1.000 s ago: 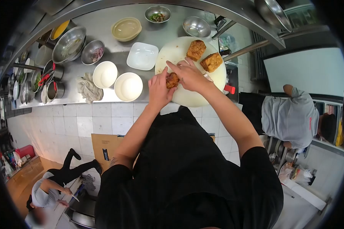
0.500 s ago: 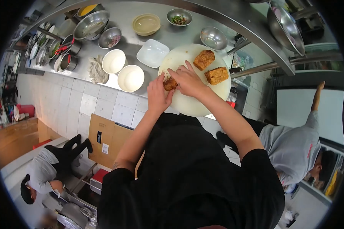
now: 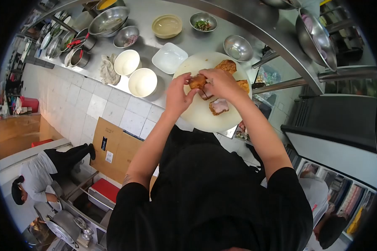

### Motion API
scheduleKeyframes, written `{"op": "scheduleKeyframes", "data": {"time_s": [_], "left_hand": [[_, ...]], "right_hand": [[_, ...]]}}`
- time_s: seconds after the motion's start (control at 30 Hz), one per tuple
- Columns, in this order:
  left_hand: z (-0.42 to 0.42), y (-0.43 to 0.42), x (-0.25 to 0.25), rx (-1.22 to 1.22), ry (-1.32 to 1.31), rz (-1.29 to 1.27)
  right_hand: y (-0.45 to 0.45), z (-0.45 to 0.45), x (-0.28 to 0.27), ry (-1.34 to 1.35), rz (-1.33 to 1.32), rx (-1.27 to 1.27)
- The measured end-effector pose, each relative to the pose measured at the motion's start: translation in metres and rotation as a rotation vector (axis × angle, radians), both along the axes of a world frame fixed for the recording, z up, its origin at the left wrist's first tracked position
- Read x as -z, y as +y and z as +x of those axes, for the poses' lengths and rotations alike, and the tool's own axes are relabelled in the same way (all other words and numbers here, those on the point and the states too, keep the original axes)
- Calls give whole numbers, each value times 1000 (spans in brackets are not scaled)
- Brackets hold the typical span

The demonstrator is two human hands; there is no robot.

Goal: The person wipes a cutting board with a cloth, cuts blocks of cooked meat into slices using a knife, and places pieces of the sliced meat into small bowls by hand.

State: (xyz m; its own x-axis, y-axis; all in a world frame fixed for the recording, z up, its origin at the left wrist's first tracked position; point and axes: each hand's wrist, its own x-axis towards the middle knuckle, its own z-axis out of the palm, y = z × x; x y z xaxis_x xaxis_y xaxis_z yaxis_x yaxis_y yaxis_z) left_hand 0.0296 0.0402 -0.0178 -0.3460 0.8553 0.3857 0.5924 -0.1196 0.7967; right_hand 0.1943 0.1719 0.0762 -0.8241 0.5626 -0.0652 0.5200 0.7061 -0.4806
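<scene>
Between my two hands is a browned fried piece (image 3: 197, 81), raised over the round white cutting board (image 3: 197, 117). My left hand (image 3: 178, 95) has its fingers and thumb on the left side of the piece. My right hand (image 3: 221, 83) holds its right side, with the fingers bent. Just below the piece, part of another cut portion shows. A cut piece (image 3: 219, 106) with a pale inside lies on the board near my right wrist. Two browned blocks, one at the back (image 3: 227, 66) and one at the right (image 3: 243, 85), are partly covered by my right hand and forearm.
Left of the board stand a white square dish (image 3: 170, 58), two white tubs (image 3: 142, 83) and a crumpled cloth (image 3: 109, 70). Metal bowls (image 3: 238, 48) and a beige bowl (image 3: 166, 26) are behind. A metal shelf rail (image 3: 276, 37) crosses above. One person (image 3: 40, 171) is lower left, another lower right.
My hands have lifted the browned piece a little. A cut piece with a pale inside now shows on the board. The view has shifted, and the person at the right has moved lower.
</scene>
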Motion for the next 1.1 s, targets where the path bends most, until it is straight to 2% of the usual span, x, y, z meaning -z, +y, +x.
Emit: {"op": "scheduleKeyframes", "data": {"time_s": [0.07,0.27,0.47,0.57,0.67,0.7,0.77,0.8,0.87,0.9,0.97,1.1], "left_hand": [[15,6,-1,24,-24,-21],[39,1,9,50,-56,-81],[46,-5,15,33,-74,-83],[49,-8,10,26,-13,-36],[52,-18,-5,-13,-98,-5],[53,-23,-1,-18,-129,-72],[51,-26,8,-22,-163,-139],[48,-25,13,18,-87,-99],[47,-20,22,55,-15,-59],[47,-15,26,51,-38,-68],[47,-9,28,49,-65,-77],[43,-7,7,53,-133,-23]], "right_hand": [[6,11,-8,-104,-62,57],[-9,30,4,-115,-82,150],[-12,36,22,-79,-54,125],[-17,35,24,-131,-73,154],[-23,35,23,-95,-76,179],[-22,36,27,-97,-76,179],[-18,39,39,-53,-136,161],[-17,36,31,-55,-136,159],[-19,28,11,-188,-299,241],[-16,30,20,-192,-300,238],[-4,38,47,51,-204,139],[-5,42,31,103,-203,166]]}}
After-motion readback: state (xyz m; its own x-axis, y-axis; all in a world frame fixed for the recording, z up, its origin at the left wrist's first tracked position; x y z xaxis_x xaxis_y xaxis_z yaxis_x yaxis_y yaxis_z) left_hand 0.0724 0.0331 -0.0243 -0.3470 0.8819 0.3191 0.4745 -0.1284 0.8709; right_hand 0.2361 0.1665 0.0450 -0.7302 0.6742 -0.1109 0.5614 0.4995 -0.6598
